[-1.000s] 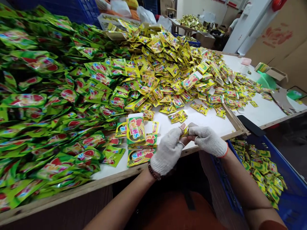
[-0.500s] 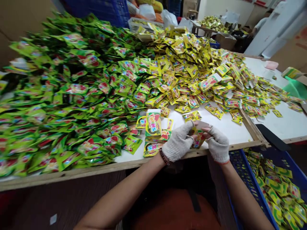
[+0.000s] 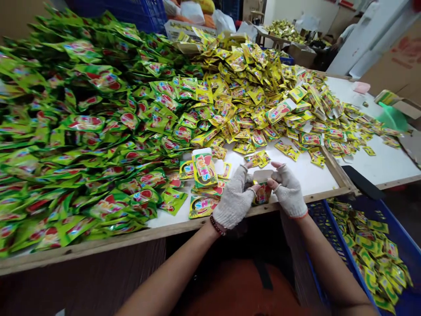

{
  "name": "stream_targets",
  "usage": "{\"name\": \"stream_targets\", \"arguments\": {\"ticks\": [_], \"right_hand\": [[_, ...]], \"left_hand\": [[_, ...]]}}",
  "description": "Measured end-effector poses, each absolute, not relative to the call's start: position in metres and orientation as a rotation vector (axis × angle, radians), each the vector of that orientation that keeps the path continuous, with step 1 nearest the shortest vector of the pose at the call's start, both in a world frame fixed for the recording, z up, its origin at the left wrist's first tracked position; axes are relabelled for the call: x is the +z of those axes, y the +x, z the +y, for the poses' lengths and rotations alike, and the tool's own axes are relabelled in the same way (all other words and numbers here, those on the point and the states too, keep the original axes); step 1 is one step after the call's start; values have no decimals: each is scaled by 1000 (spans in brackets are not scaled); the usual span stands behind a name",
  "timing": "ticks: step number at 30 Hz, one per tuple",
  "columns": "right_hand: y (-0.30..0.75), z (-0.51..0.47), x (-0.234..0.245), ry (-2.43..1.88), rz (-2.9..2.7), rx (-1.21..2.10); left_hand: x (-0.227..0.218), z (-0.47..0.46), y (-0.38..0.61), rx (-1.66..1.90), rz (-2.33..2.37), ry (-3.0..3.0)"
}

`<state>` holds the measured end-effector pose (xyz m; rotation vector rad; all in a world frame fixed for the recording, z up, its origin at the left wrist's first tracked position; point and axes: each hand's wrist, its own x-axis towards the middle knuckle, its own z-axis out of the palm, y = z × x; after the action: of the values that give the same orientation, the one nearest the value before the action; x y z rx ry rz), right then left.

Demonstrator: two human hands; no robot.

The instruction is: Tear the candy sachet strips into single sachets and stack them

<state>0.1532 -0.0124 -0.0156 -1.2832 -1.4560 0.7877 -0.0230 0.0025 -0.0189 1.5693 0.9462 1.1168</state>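
Both my hands wear white knit fingerless gloves. Between them sits a small printed carton [image 3: 262, 189], red and green on the front, with a pale flap at the top. My left hand [image 3: 234, 198] and my right hand [image 3: 288, 191] hold it from either side. Just left of my left hand lie more printed cartons [image 3: 203, 169] on the white tabletop [image 3: 305, 175], one flat by the wooden edge. Heaped green sachets [image 3: 85, 123] and yellow sachets [image 3: 237, 92] cover the table beyond my hands.
A blue crate [image 3: 342, 248] holding loose yellow-green sachets stands below the table's right edge. A black strip [image 3: 357, 182] lies on the table's wooden frame. At the back, a person's sleeve [image 3: 347, 33] shows beside a table heaped with gold packets.
The view has swung left since the oldest frame. The carton now stands more upright and open between my hands, which have spread slightly apart.
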Motion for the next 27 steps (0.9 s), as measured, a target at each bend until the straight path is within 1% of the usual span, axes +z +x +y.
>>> {"name": "stream_targets", "arguments": {"ticks": [4,6,10,13,16,21,24,27], "right_hand": [[157,-15,-14,-1280,-1665,607],[160,-16,-8,-1259,-1746,567],[159,-16,2,-1286,-1742,652],[157,-14,4,-1315,-1685,696],[160,-13,3,-1283,-1716,717],[181,-20,0,-1042,-1975,681],[184,-28,-6,-941,-2069,551],[177,-30,-16,-987,-2028,472]], "left_hand": [[-19,3,-29,1125,984,1818],[-13,1,-32,1160,959,1909],[6,1,-35,1034,999,1871],[13,4,-34,981,1030,1811],[6,5,-39,1044,956,1927],[-15,-2,-51,1183,704,2439],[-17,-5,-48,1154,702,2646],[-8,-8,-39,1085,781,2677]]}}
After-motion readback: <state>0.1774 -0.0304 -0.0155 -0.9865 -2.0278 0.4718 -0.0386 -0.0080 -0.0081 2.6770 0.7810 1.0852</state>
